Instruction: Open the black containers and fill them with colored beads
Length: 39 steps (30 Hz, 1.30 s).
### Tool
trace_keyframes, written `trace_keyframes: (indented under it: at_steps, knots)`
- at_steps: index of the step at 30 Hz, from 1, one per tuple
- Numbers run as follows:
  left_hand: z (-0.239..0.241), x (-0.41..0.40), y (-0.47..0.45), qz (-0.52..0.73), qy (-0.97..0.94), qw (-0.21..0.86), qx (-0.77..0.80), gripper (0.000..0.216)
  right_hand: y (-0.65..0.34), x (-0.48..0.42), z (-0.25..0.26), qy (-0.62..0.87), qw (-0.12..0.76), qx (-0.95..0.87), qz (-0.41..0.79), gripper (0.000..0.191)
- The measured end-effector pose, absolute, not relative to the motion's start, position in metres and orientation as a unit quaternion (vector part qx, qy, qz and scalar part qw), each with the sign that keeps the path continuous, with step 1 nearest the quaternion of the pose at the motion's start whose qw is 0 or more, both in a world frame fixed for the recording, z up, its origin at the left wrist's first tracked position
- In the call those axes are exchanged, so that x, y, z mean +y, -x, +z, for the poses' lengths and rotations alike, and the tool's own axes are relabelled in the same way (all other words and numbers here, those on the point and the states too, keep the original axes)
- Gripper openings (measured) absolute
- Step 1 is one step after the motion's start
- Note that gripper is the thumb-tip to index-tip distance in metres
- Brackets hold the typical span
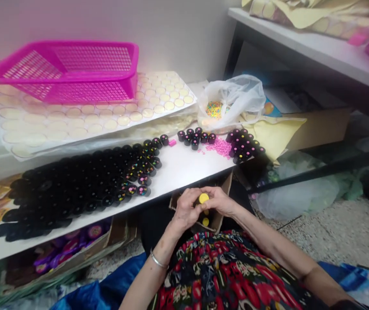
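Above a cardboard box (217, 221) on the lap, my left hand (184, 209) and my right hand (219, 201) meet around a small piece with a round yellow top (204, 198). Fingers of both hands are closed on it, and they hide its lower part. Inside the box lies a similar yellow-topped piece (205, 221). On the white table (181, 165) just beyond stand small black cups (195, 140), some with coloured bits in them. Pink discs (219, 147) are piled beside a further group of black cups (244, 144).
A large cluster of black cups (81, 181) covers the table's left. Behind it, a pink basket (87, 90) rests on sheets of round stickers (168, 94). An open plastic bag (245, 94) holds colourful beads (215, 110). A shelf (300, 41) overhangs the right; purple packets (71, 247) sit below.
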<state>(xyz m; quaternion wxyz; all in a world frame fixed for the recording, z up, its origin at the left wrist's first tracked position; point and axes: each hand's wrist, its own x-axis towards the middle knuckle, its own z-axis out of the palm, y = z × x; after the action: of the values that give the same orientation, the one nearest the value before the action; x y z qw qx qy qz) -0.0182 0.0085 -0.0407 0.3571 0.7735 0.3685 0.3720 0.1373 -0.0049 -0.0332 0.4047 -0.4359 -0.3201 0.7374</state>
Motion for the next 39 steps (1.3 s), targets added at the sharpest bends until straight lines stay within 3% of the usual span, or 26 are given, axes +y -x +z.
trace_keyframes:
  at_steps: [5,10,14,17,20,23,30,34,39]
  knots:
    - [-0.033,0.008,0.019,0.300,-0.807,0.350,0.369,0.019,-0.144,-0.001,-0.040,0.441,0.347,-0.378,0.736,0.047]
    - [-0.023,0.028,0.028,0.325,-0.803,0.329,0.377,0.023,-0.155,0.013,-0.053,0.554,0.243,-0.565,0.562,0.048]
    - [-0.015,0.067,0.036,0.376,-0.771,0.245,0.452,0.013,-0.164,0.018,-0.053,0.596,0.152,-0.642,0.458,0.050]
    - [-0.004,0.103,0.038,0.365,-0.766,0.141,0.511,0.013,-0.166,0.020,-0.038,0.584,0.130,-0.661,0.453,0.033]
    - [0.010,0.136,0.036,0.307,-0.756,0.019,0.578,0.014,-0.167,0.027,-0.012,0.519,0.150,-0.651,0.533,0.016]
    - [0.021,0.161,0.033,0.241,-0.733,-0.063,0.633,0.016,-0.170,0.043,0.014,0.477,0.223,-0.628,0.573,0.014]
    - [0.035,0.191,0.031,0.146,-0.749,-0.081,0.642,0.015,-0.198,0.131,0.050,0.576,0.439,-0.629,0.282,0.013]
    - [0.036,0.187,0.032,0.204,-0.736,-0.085,0.640,0.014,-0.215,0.191,0.056,0.633,0.453,-0.605,0.168,0.014]
    - [0.022,0.152,0.022,0.264,-0.725,-0.013,0.636,0.019,-0.203,0.217,0.052,0.605,0.390,-0.663,0.208,0.013]
